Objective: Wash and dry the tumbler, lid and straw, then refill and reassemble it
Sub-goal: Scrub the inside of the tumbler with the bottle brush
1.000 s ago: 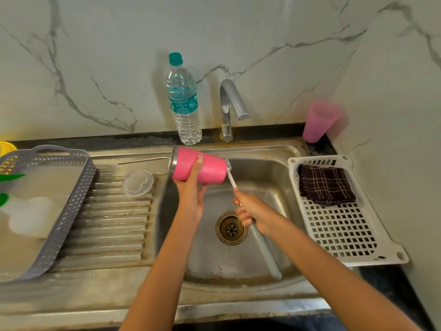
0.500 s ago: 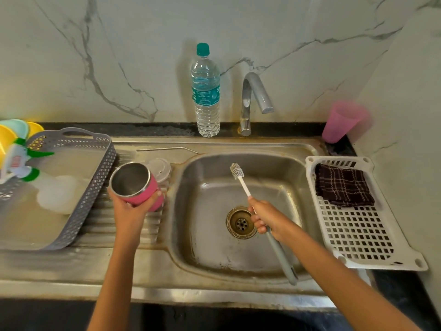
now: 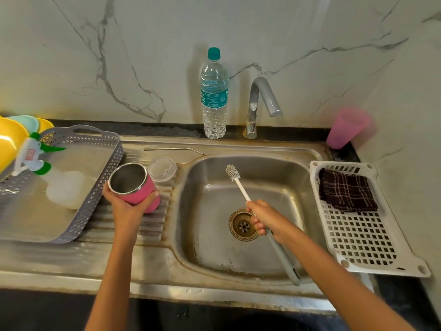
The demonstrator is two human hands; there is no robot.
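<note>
Head: left hand (image 3: 124, 209) grips tumbler (image 3: 143, 193) — right hand (image 3: 265, 217), brush (image 3: 241, 187).

Sink basin (image 3: 214, 235) open; lid (image 3: 162, 169) and grey basket (image 3: 105, 182) close beside tumbler (image 3: 140, 194) on left

Soft even light, blurred edges, wide-angle distortion

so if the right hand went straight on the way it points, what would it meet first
Probably the sink's back wall, brush first. The right hand aims it there; if held high enough to clear the rim, the water bottle instead. Depth is unclear.
</note>
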